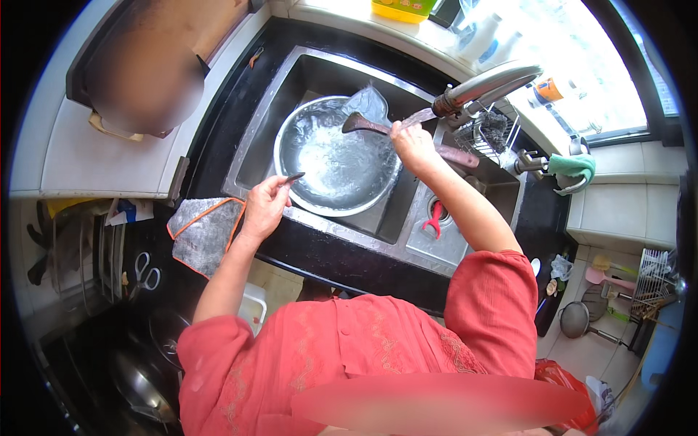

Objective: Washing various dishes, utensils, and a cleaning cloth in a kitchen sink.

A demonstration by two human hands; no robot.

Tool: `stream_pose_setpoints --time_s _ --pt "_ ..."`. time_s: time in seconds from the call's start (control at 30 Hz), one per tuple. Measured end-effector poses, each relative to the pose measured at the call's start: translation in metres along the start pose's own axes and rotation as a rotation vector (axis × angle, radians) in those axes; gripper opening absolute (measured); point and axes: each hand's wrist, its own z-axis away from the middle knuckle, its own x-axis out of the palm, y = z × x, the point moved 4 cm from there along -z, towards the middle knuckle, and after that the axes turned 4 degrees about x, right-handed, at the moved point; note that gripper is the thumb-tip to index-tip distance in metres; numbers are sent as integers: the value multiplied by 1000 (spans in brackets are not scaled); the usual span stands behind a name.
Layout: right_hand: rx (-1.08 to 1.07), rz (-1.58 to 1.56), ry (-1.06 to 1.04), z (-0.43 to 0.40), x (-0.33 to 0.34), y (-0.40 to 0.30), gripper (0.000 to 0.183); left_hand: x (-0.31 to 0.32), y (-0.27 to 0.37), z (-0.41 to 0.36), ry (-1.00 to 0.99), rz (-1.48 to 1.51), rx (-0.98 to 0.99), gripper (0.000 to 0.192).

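Observation:
A round metal basin (332,158) of water sits in the larger bowl of the steel sink (256,136). My right hand (413,146) grips a tool with a flared dark blade (357,123), held over the basin's far right side beneath the faucet (480,90). A pinkish handle (459,156) extends beyond that hand and seems to belong to the same tool. Clear water splashes (368,103) beside the blade. At the basin's near left rim, my left hand (267,207) pinches a small dark object (295,177), too small to identify.
A grey cloth with orange edging (204,231) hangs over the counter's front edge. In the smaller sink bowl lies a red peeler (434,220) by the drain. A wire rack (493,131) holds a dark scrubber. Scissors (144,275) hang at left; a green cloth (572,169) is right.

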Motion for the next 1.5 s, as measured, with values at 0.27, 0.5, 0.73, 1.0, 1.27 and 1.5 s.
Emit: stream_pose_setpoints --time_s 0.27,0.5,0.73,1.0,1.27,1.5 --pt "63 515 218 -37 -30 54 26 10 0 7 5 68 45 14" --pt "79 613 370 -29 -19 89 26 14 34 20 5 -14 55 14" --pt "99 90 -98 66 -40 37 15 27 7 35 -28 215 -58 14" --pt "242 -1201 -772 164 -37 31 19 77 30 58 -172 453 -302 19" --pt "225 -1980 -679 226 -38 14 22 163 77 70 -195 450 -107 23" --pt "195 -2163 -537 250 -44 19 25 222 96 69 -240 505 -151 24"
